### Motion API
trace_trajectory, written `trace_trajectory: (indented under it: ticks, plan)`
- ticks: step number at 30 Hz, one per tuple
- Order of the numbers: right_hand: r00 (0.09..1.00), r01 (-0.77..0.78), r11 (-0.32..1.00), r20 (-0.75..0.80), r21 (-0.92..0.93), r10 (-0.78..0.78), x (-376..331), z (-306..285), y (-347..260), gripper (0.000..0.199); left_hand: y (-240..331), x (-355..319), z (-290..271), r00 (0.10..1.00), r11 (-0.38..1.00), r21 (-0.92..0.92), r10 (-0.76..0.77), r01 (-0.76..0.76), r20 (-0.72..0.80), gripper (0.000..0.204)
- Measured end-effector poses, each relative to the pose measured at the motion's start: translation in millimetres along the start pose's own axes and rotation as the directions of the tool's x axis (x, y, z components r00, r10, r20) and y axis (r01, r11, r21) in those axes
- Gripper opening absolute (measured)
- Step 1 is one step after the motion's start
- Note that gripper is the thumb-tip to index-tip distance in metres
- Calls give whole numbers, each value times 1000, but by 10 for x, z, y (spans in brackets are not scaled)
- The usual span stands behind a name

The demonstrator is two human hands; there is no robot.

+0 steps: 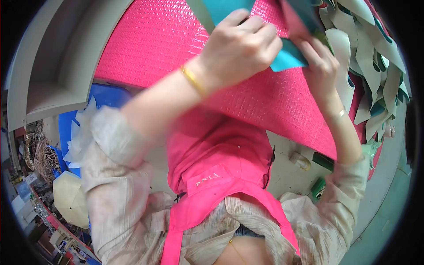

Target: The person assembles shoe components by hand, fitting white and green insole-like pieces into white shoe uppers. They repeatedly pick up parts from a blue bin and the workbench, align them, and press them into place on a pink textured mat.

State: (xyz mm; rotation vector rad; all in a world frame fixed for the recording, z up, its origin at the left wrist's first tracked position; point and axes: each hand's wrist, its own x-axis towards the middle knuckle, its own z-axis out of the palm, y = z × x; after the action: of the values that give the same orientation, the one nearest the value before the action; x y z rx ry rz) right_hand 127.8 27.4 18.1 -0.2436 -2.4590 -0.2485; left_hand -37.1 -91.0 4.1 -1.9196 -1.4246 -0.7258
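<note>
Teal sheet piece [287, 56], thin and flexible, likely light and easy to crease; held at far centre over the pink textured mat [150, 44]. Left hand [238, 44] curled shut around its near edge, right hand [320, 66] pinching the right side; edge grips look safest, beside stacked cut pieces [371, 66] at right

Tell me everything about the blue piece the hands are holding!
The teal-blue piece is a thin, flat cut sheet, like foam or stiff fabric, with straight edges and a pointed corner. It is lifted just above the pink bubbly mat. The left hand is closed over it from the left, and the right hand pinches it from the right. Fingers hide much of it, so its full shape cannot be told.
</note>
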Motion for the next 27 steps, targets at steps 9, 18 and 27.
trace_trajectory:
  ticks: [9,18,27]
  plan:
    - [869,-158,987,478,23,128,-622,278,-341,12,551,-666,259,961,966,-115,-209,232,180,5]
    - [273,-477,872,961,109,30,254,489,140,24,431,-518,415,674,682,-154,-616,716,408,24]
    - [459,-384,910,888,155,42,213,511,27,28,378,-279,383,531,724,31,-534,690,658,25]
